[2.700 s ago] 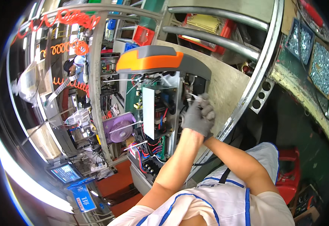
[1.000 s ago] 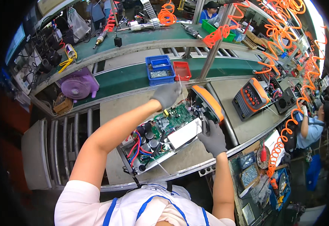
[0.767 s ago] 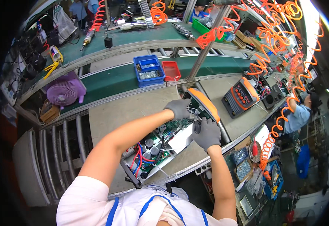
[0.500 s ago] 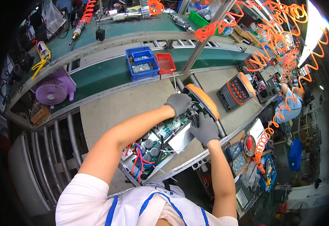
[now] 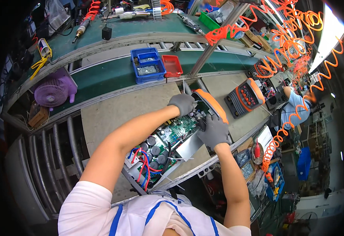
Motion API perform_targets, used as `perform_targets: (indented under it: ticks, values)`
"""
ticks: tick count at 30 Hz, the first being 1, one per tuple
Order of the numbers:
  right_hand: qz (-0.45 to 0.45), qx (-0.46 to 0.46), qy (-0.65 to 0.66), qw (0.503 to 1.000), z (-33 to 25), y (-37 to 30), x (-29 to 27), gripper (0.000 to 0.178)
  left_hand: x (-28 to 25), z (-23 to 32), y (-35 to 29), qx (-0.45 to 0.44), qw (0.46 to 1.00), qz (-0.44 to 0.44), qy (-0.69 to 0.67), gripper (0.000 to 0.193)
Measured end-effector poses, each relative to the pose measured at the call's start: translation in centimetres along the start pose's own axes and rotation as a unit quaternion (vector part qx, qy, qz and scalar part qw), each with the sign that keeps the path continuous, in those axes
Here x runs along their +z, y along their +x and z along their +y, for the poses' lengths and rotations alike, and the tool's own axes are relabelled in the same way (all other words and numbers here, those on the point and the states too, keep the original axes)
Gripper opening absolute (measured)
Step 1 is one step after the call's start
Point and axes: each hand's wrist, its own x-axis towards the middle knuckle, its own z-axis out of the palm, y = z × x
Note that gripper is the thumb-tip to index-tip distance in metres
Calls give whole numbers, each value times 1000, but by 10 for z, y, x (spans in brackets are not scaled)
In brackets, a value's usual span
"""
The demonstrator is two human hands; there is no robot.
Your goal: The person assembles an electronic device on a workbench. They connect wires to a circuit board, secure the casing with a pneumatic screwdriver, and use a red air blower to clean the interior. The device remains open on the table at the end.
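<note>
An opened machine chassis lies before me, with a green circuit board, round grey capacitors and red and blue wires. At its far end stands an orange-rimmed front panel, its inner side turned toward the board. My left hand, in a grey glove, is closed at the panel's left end; whatever its fingertips pinch is too small to make out. My right hand, gloved alike, grips the panel's right part, fingers bent against its inner side. A bright metal plate lies below my right wrist.
Beyond the panel sits a finished-looking orange-and-grey machine. A blue bin of small metal parts and a red tray stand at the back. Left are a purple fan and rollers. A co-worker works at right; orange coiled hoses hang there.
My left hand has drawn back slightly to the left, baring more of the board. The right hand has shifted a little up against the panel and its fingers have moved along it.
</note>
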Motion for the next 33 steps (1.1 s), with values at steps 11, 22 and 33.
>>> perform_targets:
  ticks: [11, 22, 33]
  values:
    - [-24, 25, -10, 999, -18, 6, 1, 49, -4, 12, -10, 18, 1000, 6, 2, 28]
    - [-95, 47, -43, 993, -32, 13, -15, 51, -4, -50, 3, 1, 988, 105, -116, 33]
    - [-58, 76, -95, 991, -63, 43, 7, 55, -25, -58, -7, -225, 762, 19, -607, 9]
